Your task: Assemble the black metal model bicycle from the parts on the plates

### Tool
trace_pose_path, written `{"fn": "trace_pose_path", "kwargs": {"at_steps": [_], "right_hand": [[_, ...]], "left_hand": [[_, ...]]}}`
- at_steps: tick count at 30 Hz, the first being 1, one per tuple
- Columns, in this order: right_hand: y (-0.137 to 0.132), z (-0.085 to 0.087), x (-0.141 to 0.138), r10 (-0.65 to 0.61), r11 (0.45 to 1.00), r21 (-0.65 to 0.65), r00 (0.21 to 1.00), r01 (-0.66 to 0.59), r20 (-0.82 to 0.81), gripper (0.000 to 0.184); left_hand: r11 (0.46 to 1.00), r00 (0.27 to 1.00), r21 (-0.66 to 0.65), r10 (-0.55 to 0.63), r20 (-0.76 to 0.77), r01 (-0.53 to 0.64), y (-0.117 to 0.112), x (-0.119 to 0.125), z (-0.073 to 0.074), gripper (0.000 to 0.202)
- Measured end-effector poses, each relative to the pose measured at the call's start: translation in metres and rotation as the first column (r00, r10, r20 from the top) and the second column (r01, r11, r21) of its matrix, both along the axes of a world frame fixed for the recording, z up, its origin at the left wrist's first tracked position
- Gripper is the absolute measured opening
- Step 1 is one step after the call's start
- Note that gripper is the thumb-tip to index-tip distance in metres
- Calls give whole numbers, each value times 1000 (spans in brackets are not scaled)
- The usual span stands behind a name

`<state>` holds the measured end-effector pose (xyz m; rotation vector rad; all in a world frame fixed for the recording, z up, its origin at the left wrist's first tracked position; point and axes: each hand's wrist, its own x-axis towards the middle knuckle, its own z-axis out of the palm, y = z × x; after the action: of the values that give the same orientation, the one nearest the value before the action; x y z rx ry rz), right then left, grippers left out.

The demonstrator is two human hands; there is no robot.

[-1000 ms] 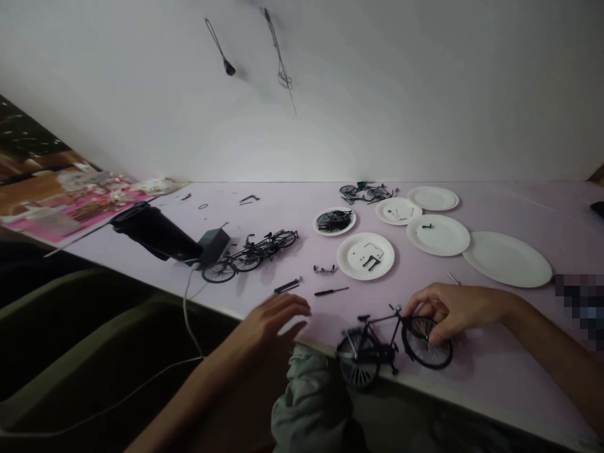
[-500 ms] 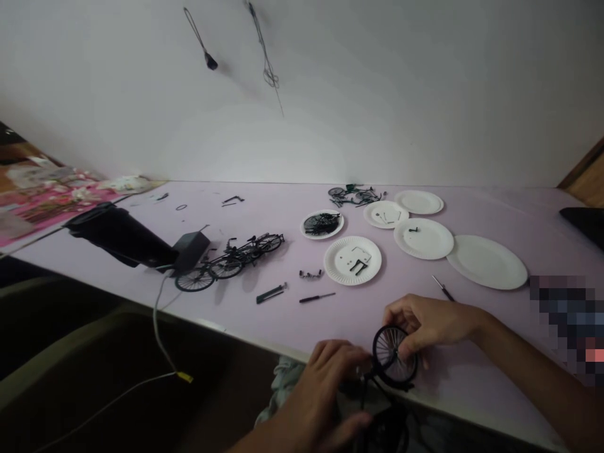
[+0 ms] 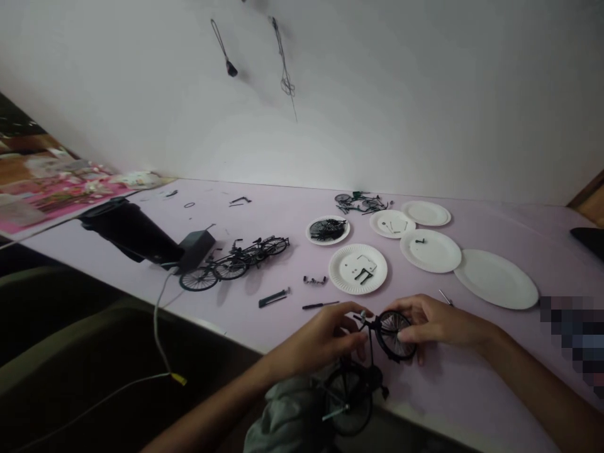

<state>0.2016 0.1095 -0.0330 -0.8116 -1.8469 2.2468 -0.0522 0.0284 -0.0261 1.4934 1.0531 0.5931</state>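
The toy bicycle [image 3: 374, 377] slants over the tabletop's [image 3: 472, 390] near edge, its front wheel [image 3: 391, 330] above the surface, its rear wheel [image 3: 346, 402] out past the edge. The right hand [image 3: 427, 324] pinches that front wheel between thumb and fingers; the left hand [image 3: 342, 336], half-curled, is nearer the handlebar [image 3: 362, 318], though I can't tell whether it grips. From here, no brand, label or writing is readable.

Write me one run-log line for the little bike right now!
right hand: grip on front wheel | left hand: at handlebar | little bike: rear wheel at table edge | paper plates: beyond hands
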Motion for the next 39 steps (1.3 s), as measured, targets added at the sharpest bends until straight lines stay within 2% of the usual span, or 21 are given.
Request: {"fn": "trace_pose_path", "kwargs": {"at_steps": [2,3,4,6,8,10,12,16,18,21,23,26,31,34,38,39], "right_hand": [[4,1,4,-43,998,58,998,40,55,51],[6,1,6,-69,994,89,994,61,85,52],[8,0,7,-94,990,118,989,80,112,53],[12,0,10,-125,983,151,983,104,134,53],[14,0,12,-125,984,142,984,107,123,52],[14,-1,12,-112,988,121,987,98,115,53],[14,-1,11,-103,990,111,988,90,116,55],[14,-1,10,-105,990,108,987,92,119,58],[13,0,10,-101,992,93,988,90,119,56],[13,2,9,-97,993,78,988,88,120,50],[14,3,9,-98,993,74,988,90,120,48],[15,3,8,-92,995,48,988,87,123,47],[15,3,9,-99,995,29,989,96,108,46],[15,4,10,-109,994,29,987,107,121,44],[15,3,9,-180,984,22,976,178,121,46],[15,3,9,-206,979,21,972,205,111,46]], "left_hand": [[991,994,137,1,-108,14,13,-1,0,36],[969,982,247,36,-184,11,19,-1,1,36],[925,958,379,102,-266,7,26,-1,4,36],[764,858,645,323,-400,13,44,-1,14,34],[623,757,777,466,-458,87,72,3,24,28],[512,669,819,517,-534,258,110,10,30,25],[472,650,809,500,-572,349,152,21,28,20],[378,619,761,443,-649,527,227,45,7,27],[336,606,737,421,-675,587,252,54,-3,27],[287,600,708,384,-702,645,272,62,-11,27],[273,599,696,363,-714,664,280,65,-12,28],[279,607,694,341,-717,663,286,68,-13,35],[348,668,739,321,-672,576,281,70,-6,41],[393,736,773,280,-616,498,257,59,5,31],[410,836,810,174,-520,419,197,32,17,22],[442,889,818,91,-449,368,180,26,17,20]]}}
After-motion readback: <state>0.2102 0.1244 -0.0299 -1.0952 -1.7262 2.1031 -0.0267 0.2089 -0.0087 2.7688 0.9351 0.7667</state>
